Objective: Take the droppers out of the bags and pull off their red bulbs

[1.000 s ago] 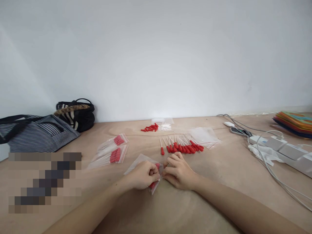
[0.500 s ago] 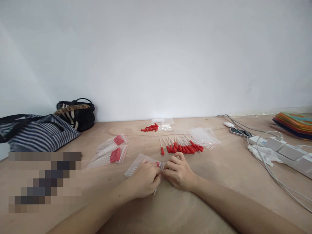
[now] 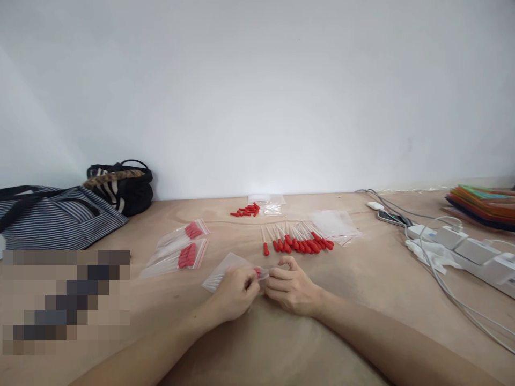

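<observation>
A clear zip bag (image 3: 227, 263) with red-bulbed glass droppers in it lies under and between my hands. My left hand (image 3: 237, 292) is closed on the bag near the red bulbs and covers part of them. My right hand (image 3: 293, 288) pinches the bag's right end, its index finger raised and bent. Past my right hand lies a row of loose droppers (image 3: 300, 245), red bulbs toward me and thin tubes pointing away. To the left, two filled zip bags (image 3: 171, 260) of droppers overlap each other.
Loose red rubber bulbs (image 3: 247, 209) lie near the wall beside a bag of thin clear tubes (image 3: 272, 208). Flat plastic bags (image 3: 336, 222) are behind the droppers. A power strip (image 3: 478, 249) with cables stands at right; a striped bag (image 3: 68, 220) sits at left.
My left hand has shifted slightly left and curled tighter on the bag. My right hand stays at the bag's end with a small shift. The whole view has moved slightly.
</observation>
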